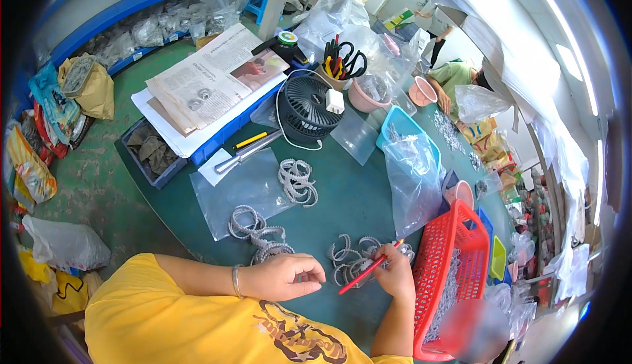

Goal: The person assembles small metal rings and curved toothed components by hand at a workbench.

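Note:
My right hand [396,273] grips a slim red pencil [363,275], held slantwise with its pale end up by the fingers. Beneath and behind it lies a tangle of grey toothed strips [347,258], partly hidden by the hand. My left hand [284,277] hovers near the table edge, fingers loosely curled and thumb apart, with nothing visible in it. Just beyond it, more curled toothed strips [249,224] rest partly on a flat clear plastic bag [220,199]. Another coil of strips [297,183] sits farther off.
A red basket [431,281] with clear material stands right of my right hand. Beyond are a clear bag [411,183] over a blue tray [390,119], a black fan [307,108], newspapers [204,84] and a cup of scissors [334,79]. Another person [454,77] works across the table.

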Available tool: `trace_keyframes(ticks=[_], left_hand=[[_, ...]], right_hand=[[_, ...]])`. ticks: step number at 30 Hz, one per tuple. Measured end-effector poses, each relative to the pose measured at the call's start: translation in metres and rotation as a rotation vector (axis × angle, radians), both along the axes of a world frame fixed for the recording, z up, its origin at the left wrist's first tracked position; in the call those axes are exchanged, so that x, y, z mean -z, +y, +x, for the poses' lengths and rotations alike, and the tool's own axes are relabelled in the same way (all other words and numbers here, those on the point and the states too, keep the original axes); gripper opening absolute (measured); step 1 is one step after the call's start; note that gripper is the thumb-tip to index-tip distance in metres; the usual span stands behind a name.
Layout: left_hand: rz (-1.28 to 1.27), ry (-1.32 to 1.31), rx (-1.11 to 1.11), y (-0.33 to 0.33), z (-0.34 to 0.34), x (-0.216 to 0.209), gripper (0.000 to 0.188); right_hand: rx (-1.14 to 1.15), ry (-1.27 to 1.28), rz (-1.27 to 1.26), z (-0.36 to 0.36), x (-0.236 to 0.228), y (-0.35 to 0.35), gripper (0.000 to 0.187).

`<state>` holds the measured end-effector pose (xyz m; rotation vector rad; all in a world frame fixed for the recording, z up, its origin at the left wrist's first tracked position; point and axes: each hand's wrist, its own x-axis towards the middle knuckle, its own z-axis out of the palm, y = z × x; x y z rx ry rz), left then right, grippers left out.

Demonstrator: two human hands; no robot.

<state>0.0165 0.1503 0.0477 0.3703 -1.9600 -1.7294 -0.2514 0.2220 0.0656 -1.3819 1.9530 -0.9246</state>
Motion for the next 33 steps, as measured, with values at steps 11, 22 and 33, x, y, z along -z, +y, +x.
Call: trace_keyframes(ticks=[11,22,33], left_hand=[[0.169,0.139,0.043,0.003,0.0,0.019,0.014],[-0.22,0.977,-0.018,-0.014,0.012,-0.033,0.026],[-0.601,1.525,0.326,-0.026,0.011,-0.136,0.035]], right_hand=[[0.043,-0.115,-0.012,0.022,0.0,0.002,0.019],[0.042,0.63,-0.332,0.014,0.039,-0.007,0.018],[0.234,0.741,-0.463,0.006,0.074,-0.016,0.016]])
